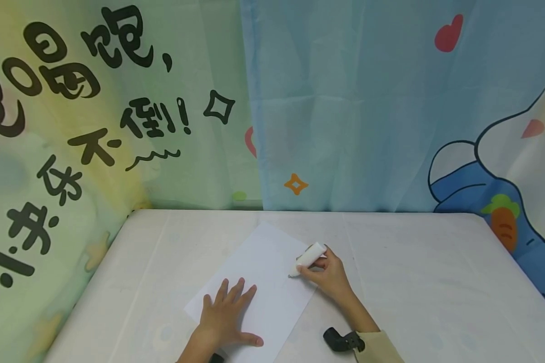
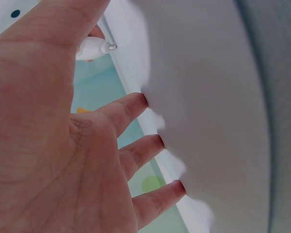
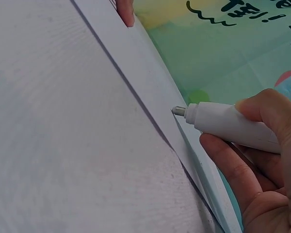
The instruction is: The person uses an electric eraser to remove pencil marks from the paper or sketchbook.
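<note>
A white sheet of paper (image 1: 272, 297) lies at a slant on the table. My left hand (image 1: 227, 315) rests on its left part with fingers spread; in the left wrist view the fingertips (image 2: 155, 141) touch the sheet. My right hand (image 1: 329, 275) grips a thick white correction pen (image 1: 310, 255) near the sheet's right edge. The pen is tilted, its metal tip (image 3: 179, 111) pointing down at the paper; whether it touches I cannot tell. In the right wrist view, thumb and fingers pinch the pen's body.
A white cloth covers the table (image 1: 418, 282). Behind it hangs a printed curtain (image 1: 336, 126) with lettering and a cartoon figure. A black wrist device (image 1: 342, 340) sits by the right sleeve (image 1: 377, 348).
</note>
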Motion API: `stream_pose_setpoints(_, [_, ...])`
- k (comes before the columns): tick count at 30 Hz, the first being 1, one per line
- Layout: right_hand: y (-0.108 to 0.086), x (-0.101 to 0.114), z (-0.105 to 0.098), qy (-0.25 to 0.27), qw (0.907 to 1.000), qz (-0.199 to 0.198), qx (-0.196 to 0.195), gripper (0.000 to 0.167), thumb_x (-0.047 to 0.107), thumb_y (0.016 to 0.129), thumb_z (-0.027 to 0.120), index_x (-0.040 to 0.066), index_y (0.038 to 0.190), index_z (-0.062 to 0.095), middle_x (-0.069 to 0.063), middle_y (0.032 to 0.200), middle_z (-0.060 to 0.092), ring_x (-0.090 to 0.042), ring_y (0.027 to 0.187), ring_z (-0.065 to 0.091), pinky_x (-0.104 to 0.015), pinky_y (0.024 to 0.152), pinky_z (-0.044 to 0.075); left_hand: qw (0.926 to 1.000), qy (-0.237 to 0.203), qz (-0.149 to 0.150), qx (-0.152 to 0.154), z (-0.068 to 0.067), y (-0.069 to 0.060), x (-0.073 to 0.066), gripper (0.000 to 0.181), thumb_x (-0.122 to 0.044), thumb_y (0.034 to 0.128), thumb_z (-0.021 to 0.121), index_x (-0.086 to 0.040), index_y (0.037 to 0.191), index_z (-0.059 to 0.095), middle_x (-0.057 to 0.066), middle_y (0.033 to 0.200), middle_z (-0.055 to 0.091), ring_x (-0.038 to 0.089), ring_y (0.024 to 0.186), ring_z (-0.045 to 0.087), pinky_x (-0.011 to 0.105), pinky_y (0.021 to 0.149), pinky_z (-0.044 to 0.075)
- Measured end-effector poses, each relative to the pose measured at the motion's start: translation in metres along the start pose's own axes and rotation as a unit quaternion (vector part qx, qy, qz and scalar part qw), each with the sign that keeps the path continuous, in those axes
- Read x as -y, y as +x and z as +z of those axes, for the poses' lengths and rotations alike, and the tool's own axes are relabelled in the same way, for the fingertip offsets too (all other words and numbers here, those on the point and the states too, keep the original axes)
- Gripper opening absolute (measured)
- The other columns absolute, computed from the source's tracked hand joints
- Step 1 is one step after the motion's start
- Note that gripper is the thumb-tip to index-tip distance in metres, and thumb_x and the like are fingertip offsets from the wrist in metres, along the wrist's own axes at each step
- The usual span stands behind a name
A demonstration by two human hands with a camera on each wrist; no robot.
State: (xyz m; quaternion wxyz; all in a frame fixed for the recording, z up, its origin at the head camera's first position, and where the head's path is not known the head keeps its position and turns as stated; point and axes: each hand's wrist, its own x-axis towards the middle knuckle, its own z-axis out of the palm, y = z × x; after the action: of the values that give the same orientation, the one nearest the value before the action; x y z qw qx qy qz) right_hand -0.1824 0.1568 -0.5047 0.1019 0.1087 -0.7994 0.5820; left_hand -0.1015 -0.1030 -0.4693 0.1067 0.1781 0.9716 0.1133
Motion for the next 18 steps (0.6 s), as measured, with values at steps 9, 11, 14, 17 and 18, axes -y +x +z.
stream_pose_setpoints(9, [-0.0012, 0.0079, -0.0008, 0.009, 0.9994, 0.028, 0.017, 0.041, -0.007, 0.074, 0.078, -0.010, 0.107, 0.054, -0.022, 0.083, 0.072, -0.005, 0.077, 0.067, -0.026, 0.072, 0.053, 1.0000, 0.000, -0.001, 0.001, -0.0015, 0.0003, -0.0015, 0.105, -0.067, 0.0640, 0.077, -0.020, 0.149, 0.038, 0.012, 0.156, 0.034, 0.045, 0.142, 0.026, 0.074, 0.099, 0.032])
stream_pose_setpoints(11, [-0.0013, 0.0076, -0.0005, 0.017, 0.9994, 0.022, 0.021, 0.041, -0.008, 0.073, 0.078, -0.011, 0.106, 0.054, -0.023, 0.083, 0.072, -0.004, 0.076, 0.066, -0.024, 0.070, 0.052, 1.0000, 0.002, -0.002, 0.001, -0.0016, 0.0004, -0.0018, 0.105, -0.067, 0.0639, 0.077, -0.020, 0.149, 0.038, 0.012, 0.156, 0.034, 0.045, 0.142, 0.027, 0.074, 0.098, 0.032])
stream_pose_setpoints(14, [-0.0015, 0.0065, 0.0000, 0.028, 0.9991, 0.014, 0.027, 0.040, -0.010, 0.073, 0.077, -0.011, 0.105, 0.054, -0.024, 0.081, 0.072, -0.002, 0.071, 0.065, -0.019, 0.064, 0.051, 1.0000, 0.006, -0.004, 0.003, -0.0020, 0.0007, -0.0022, 0.105, -0.067, 0.0640, 0.076, -0.020, 0.149, 0.038, 0.012, 0.156, 0.034, 0.045, 0.142, 0.026, 0.074, 0.099, 0.033])
stream_pose_setpoints(17, [-0.0019, 0.0049, 0.0005, 0.037, 0.9988, 0.006, 0.033, 0.039, -0.011, 0.073, 0.076, -0.012, 0.105, 0.053, -0.025, 0.080, 0.071, -0.001, 0.069, 0.064, -0.018, 0.059, 0.050, 0.9999, 0.008, -0.005, 0.004, -0.0022, 0.0009, -0.0025, 0.105, -0.067, 0.0641, 0.076, -0.020, 0.150, 0.038, 0.011, 0.156, 0.034, 0.045, 0.143, 0.026, 0.074, 0.099, 0.033])
stream_pose_setpoints(18, [-0.0020, 0.0046, 0.0007, 0.039, 0.9986, 0.003, 0.035, 0.039, -0.011, 0.073, 0.076, -0.012, 0.105, 0.053, -0.025, 0.080, 0.071, 0.000, 0.068, 0.064, -0.018, 0.058, 0.050, 0.9999, 0.009, -0.005, 0.005, -0.0022, 0.0010, -0.0026, 0.105, -0.067, 0.0643, 0.076, -0.020, 0.150, 0.037, 0.011, 0.156, 0.034, 0.044, 0.143, 0.026, 0.074, 0.099, 0.033])
